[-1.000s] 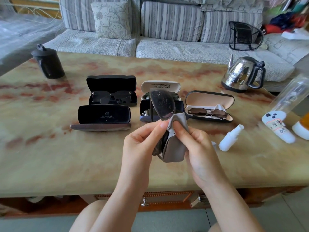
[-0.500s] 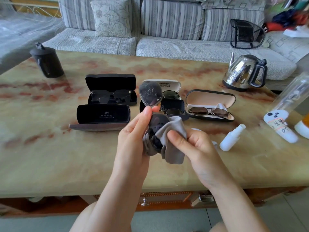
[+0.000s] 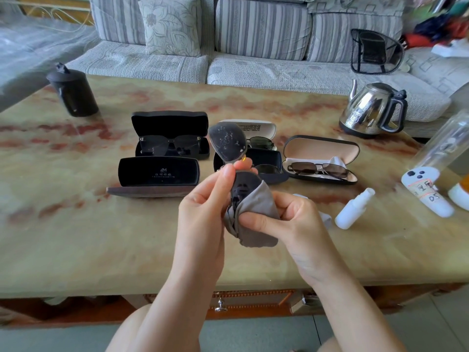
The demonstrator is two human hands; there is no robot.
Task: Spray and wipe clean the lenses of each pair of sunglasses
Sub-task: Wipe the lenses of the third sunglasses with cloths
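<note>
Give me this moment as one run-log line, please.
left hand: holds sunglasses at bridge | right hand: rubs lower lens with grey cloth | upper lens: spray droplets, unwiped | spray bottle: lying on table

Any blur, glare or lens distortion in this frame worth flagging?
Head view: wide-angle bending curves the marble tabletop edges; daylight glare on the steel kettle; the clear bottle at right is smeared; both hands and the grey cloth stay fairly sharp.

Table: glossy cream marble-look top with reddish veins [image 3: 76, 240], bright daylight glare | Behind far edge: grey striped fabric sofa [image 3: 261, 29] with floral-print cushion [image 3: 172, 26] | Below near edge: dark wooden drawer front with metal knob [image 3: 220, 308] | Floor: pale grey-green, possibly tile [image 3: 253, 334]
</note>
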